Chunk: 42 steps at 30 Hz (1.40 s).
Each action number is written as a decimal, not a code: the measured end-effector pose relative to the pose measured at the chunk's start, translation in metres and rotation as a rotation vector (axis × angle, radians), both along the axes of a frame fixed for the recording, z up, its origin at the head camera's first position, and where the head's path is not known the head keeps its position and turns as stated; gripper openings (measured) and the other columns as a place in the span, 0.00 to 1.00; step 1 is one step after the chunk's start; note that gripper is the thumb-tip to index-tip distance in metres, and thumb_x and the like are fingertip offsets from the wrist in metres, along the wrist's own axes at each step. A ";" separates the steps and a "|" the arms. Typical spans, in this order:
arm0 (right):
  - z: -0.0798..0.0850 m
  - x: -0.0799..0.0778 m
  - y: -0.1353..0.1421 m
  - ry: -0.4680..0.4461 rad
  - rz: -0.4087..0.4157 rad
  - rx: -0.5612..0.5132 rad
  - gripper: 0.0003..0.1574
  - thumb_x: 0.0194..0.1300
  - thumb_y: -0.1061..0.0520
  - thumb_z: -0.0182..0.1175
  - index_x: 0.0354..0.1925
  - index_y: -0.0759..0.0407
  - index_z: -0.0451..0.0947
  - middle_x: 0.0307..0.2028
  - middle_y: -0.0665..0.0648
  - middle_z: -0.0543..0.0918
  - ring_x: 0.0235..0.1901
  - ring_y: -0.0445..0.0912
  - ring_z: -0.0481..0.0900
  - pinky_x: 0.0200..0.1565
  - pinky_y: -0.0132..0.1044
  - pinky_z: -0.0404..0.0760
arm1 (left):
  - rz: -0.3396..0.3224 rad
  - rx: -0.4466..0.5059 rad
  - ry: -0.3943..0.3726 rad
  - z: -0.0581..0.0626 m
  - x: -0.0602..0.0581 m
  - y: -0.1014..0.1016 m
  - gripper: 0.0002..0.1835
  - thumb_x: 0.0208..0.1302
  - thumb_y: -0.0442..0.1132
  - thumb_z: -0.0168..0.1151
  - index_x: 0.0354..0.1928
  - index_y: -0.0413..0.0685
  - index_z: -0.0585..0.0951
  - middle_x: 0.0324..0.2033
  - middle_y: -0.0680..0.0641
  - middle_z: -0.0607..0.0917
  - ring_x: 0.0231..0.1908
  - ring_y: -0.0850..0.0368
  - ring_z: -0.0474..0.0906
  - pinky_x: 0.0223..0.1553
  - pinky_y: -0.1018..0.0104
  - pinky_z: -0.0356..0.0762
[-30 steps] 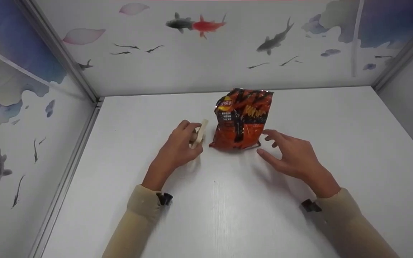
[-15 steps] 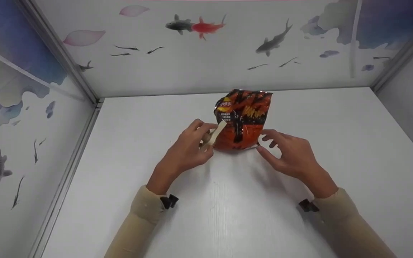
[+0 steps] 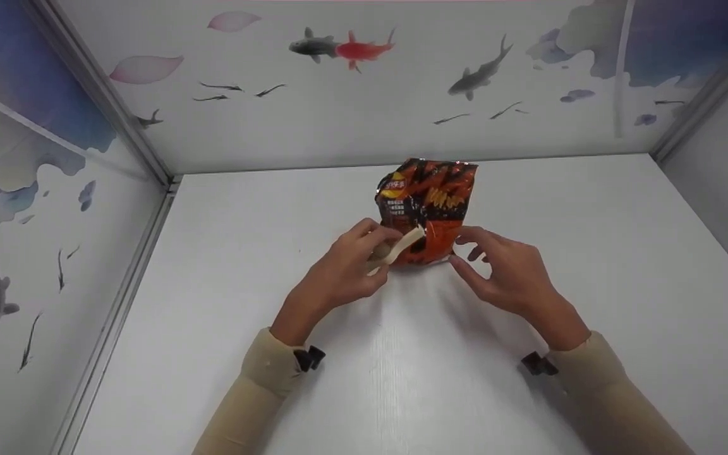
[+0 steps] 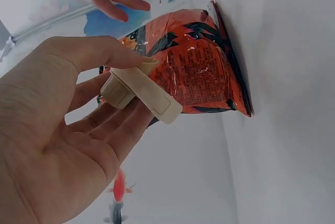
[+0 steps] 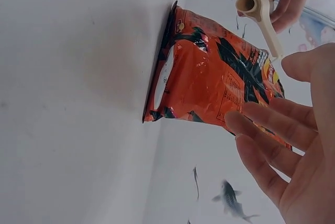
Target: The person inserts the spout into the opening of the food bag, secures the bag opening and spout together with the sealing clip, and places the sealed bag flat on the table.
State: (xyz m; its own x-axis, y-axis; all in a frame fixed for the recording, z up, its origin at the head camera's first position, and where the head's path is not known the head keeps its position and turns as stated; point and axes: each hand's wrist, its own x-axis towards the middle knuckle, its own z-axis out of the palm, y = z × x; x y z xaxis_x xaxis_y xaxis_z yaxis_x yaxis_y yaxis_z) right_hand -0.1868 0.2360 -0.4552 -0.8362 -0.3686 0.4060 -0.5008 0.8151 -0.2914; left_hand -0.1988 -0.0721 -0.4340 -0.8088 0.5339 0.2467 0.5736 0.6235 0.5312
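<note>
An orange and black bag of chips (image 3: 440,202) stands upright near the middle of the white table. Between thumb and fingers, my left hand (image 3: 348,265) holds a cream plastic bag clip with a round spout (image 3: 407,243) in front of the bag's lower left. The left wrist view shows the clip's flat bar (image 4: 157,101) across the fingers; in the right wrist view its round spout opening (image 5: 246,4) faces the camera. At the bag's lower right, my right hand (image 3: 509,275) has its fingers loosely spread, holding nothing. Whether its fingertips touch the bag cannot be told.
Walls printed with fish and petals enclose the white table (image 3: 244,208) at the back and sides. A metal frame strip (image 3: 124,284) runs along the left edge. Small black devices (image 3: 310,358) sit at both cuffs.
My left hand has moved right with the clip, from beside the bag to in front of its lower part. The clip has tilted more toward level. My right hand has barely shifted.
</note>
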 end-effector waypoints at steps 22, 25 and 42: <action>-0.017 0.008 -0.018 0.082 0.162 -0.154 0.25 0.68 0.55 0.77 0.61 0.51 0.82 0.48 0.50 0.92 0.36 0.41 0.89 0.34 0.41 0.91 | -0.177 -0.034 -0.069 -0.002 0.010 0.015 0.21 0.71 0.34 0.72 0.63 0.54 0.83 0.55 0.51 0.89 0.56 0.58 0.85 0.62 0.62 0.86; -0.017 0.008 -0.018 0.088 0.167 -0.164 0.24 0.68 0.56 0.77 0.60 0.51 0.82 0.47 0.50 0.92 0.36 0.42 0.89 0.34 0.41 0.91 | -0.173 -0.032 -0.073 -0.001 0.010 0.016 0.23 0.72 0.36 0.72 0.66 0.54 0.80 0.57 0.51 0.89 0.57 0.58 0.85 0.62 0.62 0.86; -0.019 0.006 -0.020 0.084 0.191 -0.174 0.22 0.72 0.54 0.74 0.61 0.52 0.82 0.46 0.50 0.91 0.33 0.41 0.86 0.32 0.39 0.90 | -0.160 0.124 -0.126 -0.005 0.004 0.012 0.13 0.80 0.44 0.65 0.59 0.47 0.81 0.49 0.49 0.91 0.50 0.60 0.89 0.58 0.61 0.89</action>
State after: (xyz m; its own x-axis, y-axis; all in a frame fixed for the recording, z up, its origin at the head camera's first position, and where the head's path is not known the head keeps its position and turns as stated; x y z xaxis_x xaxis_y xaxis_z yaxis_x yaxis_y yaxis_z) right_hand -0.1804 0.2164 -0.4743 -0.7192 -0.4348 0.5419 -0.6687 0.6449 -0.3700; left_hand -0.1944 -0.0605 -0.4386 -0.7445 0.6299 0.2212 0.5846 0.4553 0.6715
